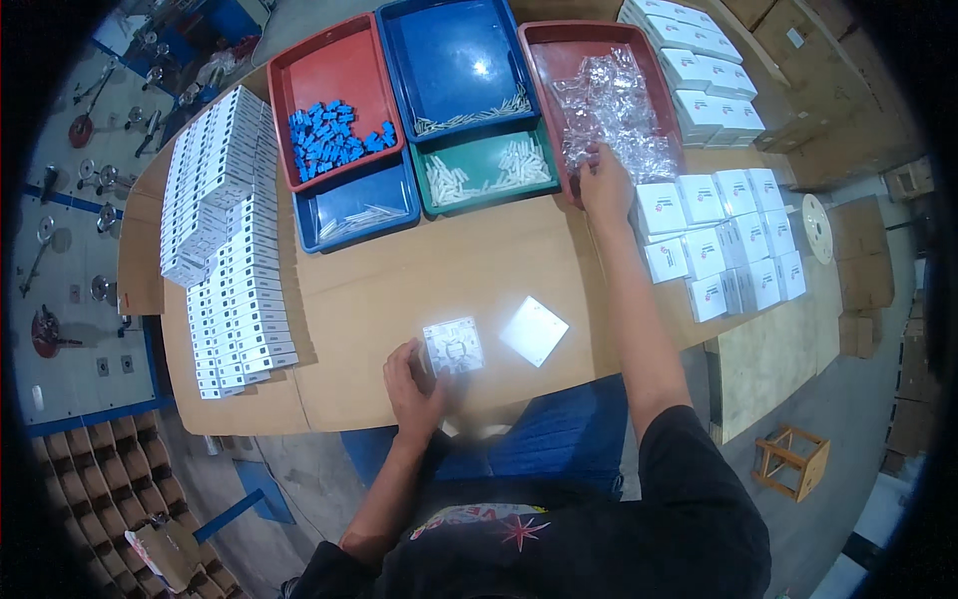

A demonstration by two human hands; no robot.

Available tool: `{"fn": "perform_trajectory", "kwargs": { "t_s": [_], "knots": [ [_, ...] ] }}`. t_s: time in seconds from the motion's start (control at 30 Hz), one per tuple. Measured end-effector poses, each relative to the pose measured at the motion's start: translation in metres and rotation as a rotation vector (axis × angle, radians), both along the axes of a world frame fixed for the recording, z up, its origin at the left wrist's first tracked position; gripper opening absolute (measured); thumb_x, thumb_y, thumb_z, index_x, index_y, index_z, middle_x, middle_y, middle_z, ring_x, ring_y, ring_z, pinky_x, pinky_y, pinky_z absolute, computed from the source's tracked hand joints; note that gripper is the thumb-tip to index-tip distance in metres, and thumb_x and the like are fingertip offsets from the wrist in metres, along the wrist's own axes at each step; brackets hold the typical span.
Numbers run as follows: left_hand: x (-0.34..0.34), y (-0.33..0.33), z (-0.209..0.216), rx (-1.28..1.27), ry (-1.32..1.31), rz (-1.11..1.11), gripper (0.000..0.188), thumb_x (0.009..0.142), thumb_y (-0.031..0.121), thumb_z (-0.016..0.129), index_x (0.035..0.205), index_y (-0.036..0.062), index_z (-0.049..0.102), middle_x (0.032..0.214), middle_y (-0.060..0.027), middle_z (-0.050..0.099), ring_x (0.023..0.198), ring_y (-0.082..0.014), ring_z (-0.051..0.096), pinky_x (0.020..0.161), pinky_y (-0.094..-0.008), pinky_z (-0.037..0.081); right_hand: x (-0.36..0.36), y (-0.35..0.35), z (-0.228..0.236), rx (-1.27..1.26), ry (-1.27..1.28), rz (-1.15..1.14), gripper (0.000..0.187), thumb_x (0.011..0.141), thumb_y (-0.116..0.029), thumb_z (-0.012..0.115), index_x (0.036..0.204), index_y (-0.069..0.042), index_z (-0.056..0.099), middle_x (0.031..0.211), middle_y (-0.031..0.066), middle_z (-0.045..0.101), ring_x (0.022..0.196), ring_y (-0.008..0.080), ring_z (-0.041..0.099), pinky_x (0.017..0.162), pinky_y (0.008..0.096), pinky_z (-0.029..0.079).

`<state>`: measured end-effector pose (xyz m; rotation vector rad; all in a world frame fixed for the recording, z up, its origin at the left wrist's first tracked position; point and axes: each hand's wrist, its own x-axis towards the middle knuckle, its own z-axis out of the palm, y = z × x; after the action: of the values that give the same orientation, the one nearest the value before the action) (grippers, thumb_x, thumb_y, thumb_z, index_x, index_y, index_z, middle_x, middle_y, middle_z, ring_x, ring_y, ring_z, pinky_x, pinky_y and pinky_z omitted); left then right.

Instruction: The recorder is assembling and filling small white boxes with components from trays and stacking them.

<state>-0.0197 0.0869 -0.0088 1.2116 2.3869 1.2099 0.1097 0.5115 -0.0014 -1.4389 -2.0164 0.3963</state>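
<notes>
My left hand (411, 391) rests at the table's near edge, thumb and fingers apart, beside the lower left corner of a white square plate (454, 345) with moulded detail on its face. To the right of that plate lies a second white square plate (534, 331), smooth, turned at an angle and touched by neither hand. My right arm stretches forward to the far right red tray (539, 95). There my right hand (605, 185) has its fingers curled at the near left part of a heap of clear plastic pieces (614, 105); its fingertips are partly hidden among them.
Stacked white boxes (235, 240) line the left side. More white boxes (718, 235) stand right of my right arm. Beyond the plates are a red tray of blue parts (329, 135), a green tray of white plugs (489, 175), and blue trays (454, 50) with screws.
</notes>
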Motion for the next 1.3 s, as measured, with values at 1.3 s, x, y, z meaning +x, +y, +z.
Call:
{"fn": "perform_trajectory", "kwargs": {
  "t_s": [1.3],
  "knots": [
    [0.039, 0.017, 0.006, 0.306, -1.087, 0.045, 0.028, 0.105, 0.021, 0.061, 0.124, 0.0010, 0.064, 0.107, -0.0058, 0.070, 0.089, -0.0103, 0.065, 0.079, -0.0263, 0.052, 0.042, -0.318, -0.008, -0.705, 0.711, 0.662, 0.029, 0.093, 0.000, 0.068, 0.116, -0.004, 0.052, 0.094, 0.0016, 0.063, 0.083, 0.0087, 0.058, 0.072, 0.0248, 0.048]
  ]
}}
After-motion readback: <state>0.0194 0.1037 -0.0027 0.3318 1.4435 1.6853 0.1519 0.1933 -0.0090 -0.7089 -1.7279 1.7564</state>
